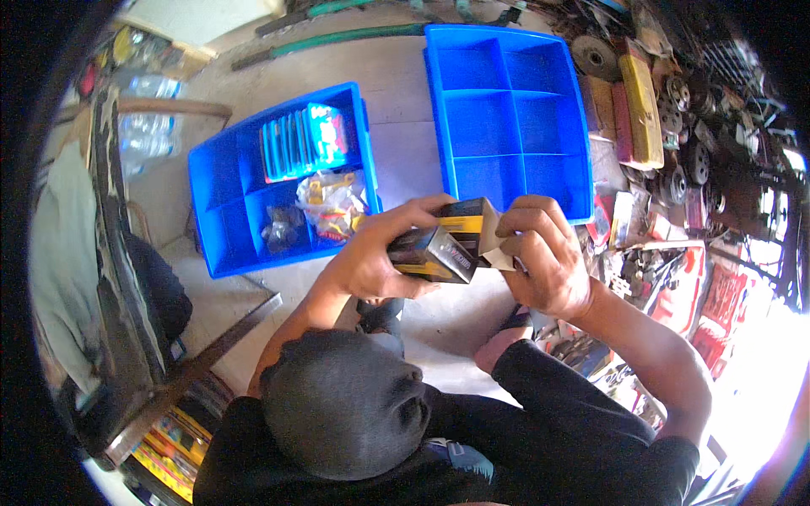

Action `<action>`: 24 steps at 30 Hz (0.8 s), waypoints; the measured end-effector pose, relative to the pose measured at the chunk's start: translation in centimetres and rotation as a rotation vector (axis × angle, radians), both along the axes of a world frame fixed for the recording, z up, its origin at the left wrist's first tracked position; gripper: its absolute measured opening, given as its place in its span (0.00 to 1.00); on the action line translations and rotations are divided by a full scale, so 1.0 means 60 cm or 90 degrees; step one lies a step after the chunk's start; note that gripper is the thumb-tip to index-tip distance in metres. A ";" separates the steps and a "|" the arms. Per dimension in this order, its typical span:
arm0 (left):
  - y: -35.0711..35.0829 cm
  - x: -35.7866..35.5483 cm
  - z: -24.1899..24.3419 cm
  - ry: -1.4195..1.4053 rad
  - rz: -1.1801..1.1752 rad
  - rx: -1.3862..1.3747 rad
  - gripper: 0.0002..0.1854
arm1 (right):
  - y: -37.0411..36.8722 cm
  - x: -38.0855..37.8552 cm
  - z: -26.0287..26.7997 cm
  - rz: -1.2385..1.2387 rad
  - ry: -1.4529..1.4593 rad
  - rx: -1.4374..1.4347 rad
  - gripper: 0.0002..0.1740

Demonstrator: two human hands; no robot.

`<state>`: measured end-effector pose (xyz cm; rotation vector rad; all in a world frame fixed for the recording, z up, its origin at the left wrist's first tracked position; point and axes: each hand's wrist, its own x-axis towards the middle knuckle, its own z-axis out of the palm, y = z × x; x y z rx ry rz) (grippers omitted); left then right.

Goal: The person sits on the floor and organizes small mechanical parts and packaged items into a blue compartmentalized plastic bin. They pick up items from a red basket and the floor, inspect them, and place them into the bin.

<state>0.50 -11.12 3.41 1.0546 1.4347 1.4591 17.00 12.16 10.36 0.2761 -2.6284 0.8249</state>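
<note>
In my left hand (386, 250) are two small black-and-yellow cardboard boxes, side by side. The nearer box (433, 254) is closed at the end that shows. The farther box (464, 221) has its end flap raised, and my right hand (544, 256) grips that flap with bent fingers. What the farther box holds is hidden. Beyond my hands lie two blue plastic compartment trays. The left tray (218, 265) holds a row of blue flat packets (297, 144), a clear bag of yellow and red pieces (332, 202) and a small clear bag (281, 229). Bare compartments show in the right tray (484, 95).
Metal parts and discs (671, 114) and a long yellow box (639, 111) crowd the right side. Red packets (724, 297) lie lower right. Plastic bottles (149, 123) stand at upper left, near a metal frame (196, 373). Green bars (348, 39) lie at the top.
</note>
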 end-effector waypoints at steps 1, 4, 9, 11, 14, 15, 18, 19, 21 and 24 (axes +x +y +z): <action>-0.007 -0.017 0.009 0.121 0.005 0.009 0.39 | -0.009 -0.005 -0.009 -0.023 0.008 -0.056 0.21; -0.001 -0.057 0.044 0.423 -0.004 0.000 0.33 | -0.037 0.000 -0.041 -0.126 -0.080 -0.273 0.25; 0.017 -0.070 0.149 0.693 -0.163 -0.203 0.26 | -0.132 -0.068 -0.144 -0.381 -0.225 -1.170 0.20; 0.032 -0.069 0.182 0.774 -0.229 -0.236 0.21 | -0.171 -0.109 -0.162 -0.417 -0.165 -1.192 0.22; 0.073 -0.055 0.224 0.794 -0.252 -0.363 0.31 | -0.206 -0.148 -0.179 -0.422 -0.086 -1.335 0.25; 0.086 -0.051 0.237 0.809 -0.261 -0.404 0.31 | -0.203 -0.154 -0.177 -0.414 -0.067 -1.480 0.24; 0.108 -0.041 0.251 0.882 -0.301 -0.479 0.31 | -0.192 -0.145 -0.196 -0.358 0.040 -1.625 0.22; 0.115 -0.041 0.248 0.889 -0.309 -0.486 0.32 | -0.186 -0.145 -0.205 -0.352 0.055 -1.634 0.21; 0.117 -0.037 0.243 0.891 -0.329 -0.485 0.32 | -0.179 -0.141 -0.225 -0.341 0.066 -1.645 0.20; 0.111 -0.045 0.231 0.835 -0.319 -0.453 0.30 | -0.171 -0.121 -0.250 -0.337 0.045 -1.607 0.21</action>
